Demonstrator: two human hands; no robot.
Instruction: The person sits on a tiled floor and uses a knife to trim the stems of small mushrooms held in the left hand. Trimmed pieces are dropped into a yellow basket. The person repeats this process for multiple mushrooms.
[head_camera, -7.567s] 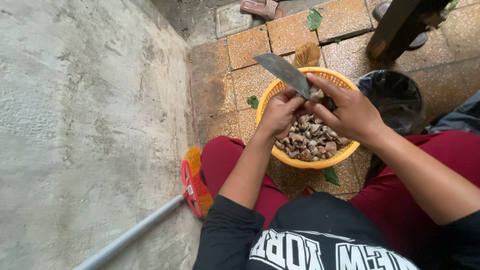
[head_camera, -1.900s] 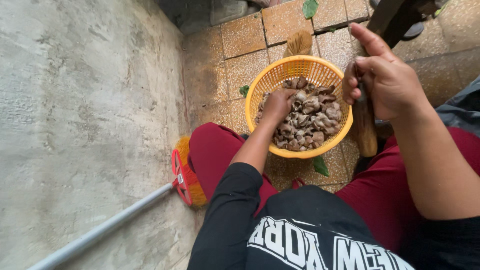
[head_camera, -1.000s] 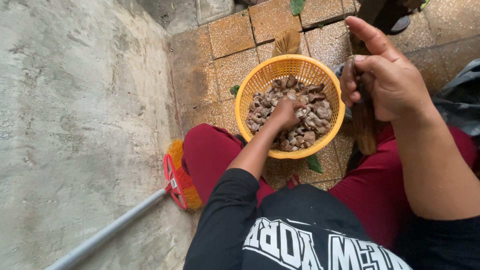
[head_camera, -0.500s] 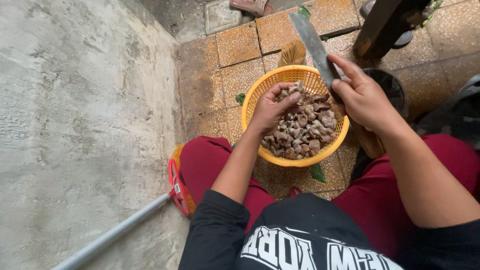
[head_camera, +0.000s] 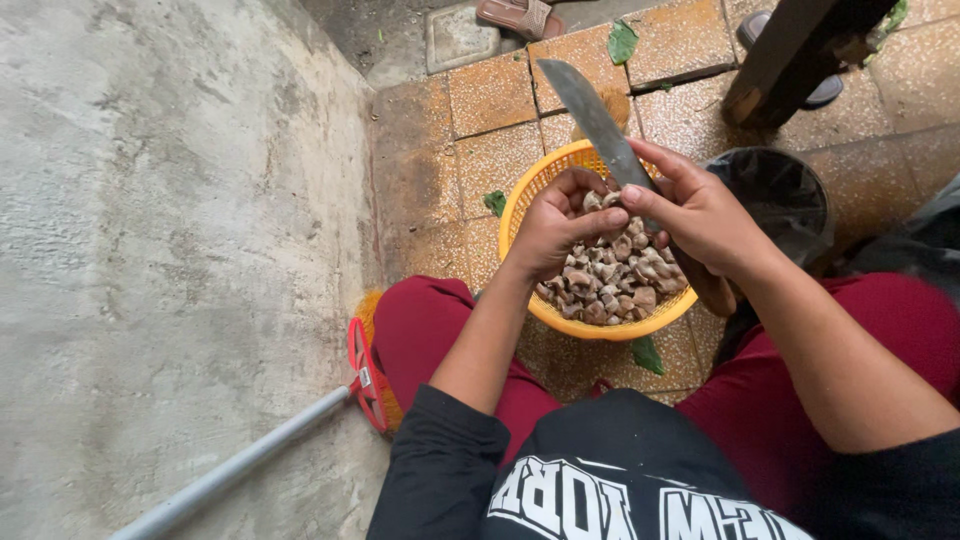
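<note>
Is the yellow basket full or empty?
Partly full: the yellow basket holds a heap of small brownish shell-like pieces, lying below its rim.

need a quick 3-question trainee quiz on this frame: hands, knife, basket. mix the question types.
1. True or false: the right hand grips a long knife with the blade pointing away from the person.
2. What does the left hand pinch between its fingertips? A) a green leaf B) a small shell piece C) the broom head
3. Fill in: the shell pieces lie in a ____ basket on the tiled floor.

Key
1. True
2. B
3. yellow
</note>
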